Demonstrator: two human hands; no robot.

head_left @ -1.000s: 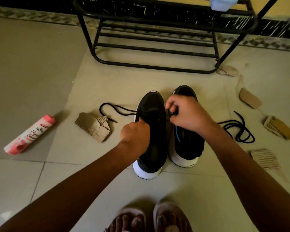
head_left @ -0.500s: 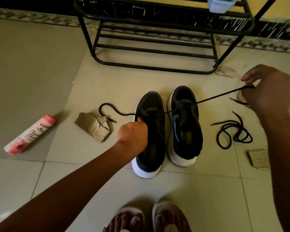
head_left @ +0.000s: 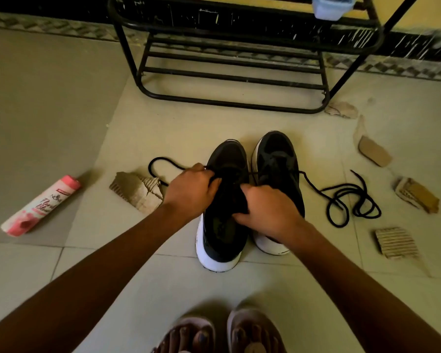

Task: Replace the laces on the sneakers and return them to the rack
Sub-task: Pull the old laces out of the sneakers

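Note:
Two black sneakers with white soles stand side by side on the tiled floor, toes toward the rack: the left sneaker (head_left: 223,235) and the right sneaker (head_left: 278,159). My left hand (head_left: 191,192) grips the left sneaker's upper left edge, where a black lace (head_left: 161,161) loops out to the left. My right hand (head_left: 267,212) grips the tongue area of the left sneaker, fingers curled into the opening. A second stretch of black lace (head_left: 351,202) runs from the shoes and lies coiled on the floor to the right.
A black metal shoe rack (head_left: 229,80) stands against the wall ahead. A pink spray can (head_left: 40,206) lies at the left. Torn cardboard pieces (head_left: 138,192) (head_left: 373,151) (head_left: 416,194) (head_left: 395,242) are scattered around. My sandalled feet (head_left: 222,335) are at the bottom.
My right hand, which had pulled a lace taut out to the right, has let it go and come back to the left sneaker. The lace now lies slack on the floor.

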